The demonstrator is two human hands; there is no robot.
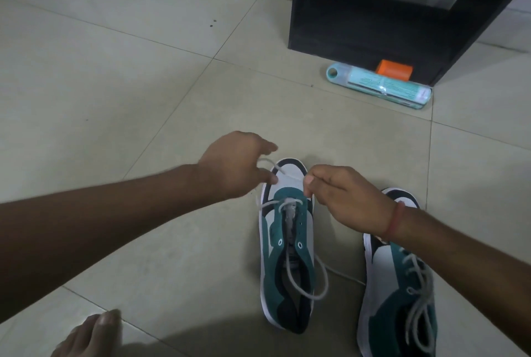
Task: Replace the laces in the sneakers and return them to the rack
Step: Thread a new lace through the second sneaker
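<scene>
Lacing the left sneaker (287, 244); both hands, left (232, 167) and right (342, 198), pinch lace (304, 282) ends. Next, probably: thread the second eyelets evenly.

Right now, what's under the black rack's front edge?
An orange box pokes out from under the rack, with a teal packet on the floor before it. Further under is dark, unreadable.

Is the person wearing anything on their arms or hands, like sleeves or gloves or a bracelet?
No gloves and no sleeves show: both forearms are bare as far as the picture reaches. The left hand wears nothing. The right hand has a thin reddish thread band wound round its wrist. No rings or watch show.
</scene>
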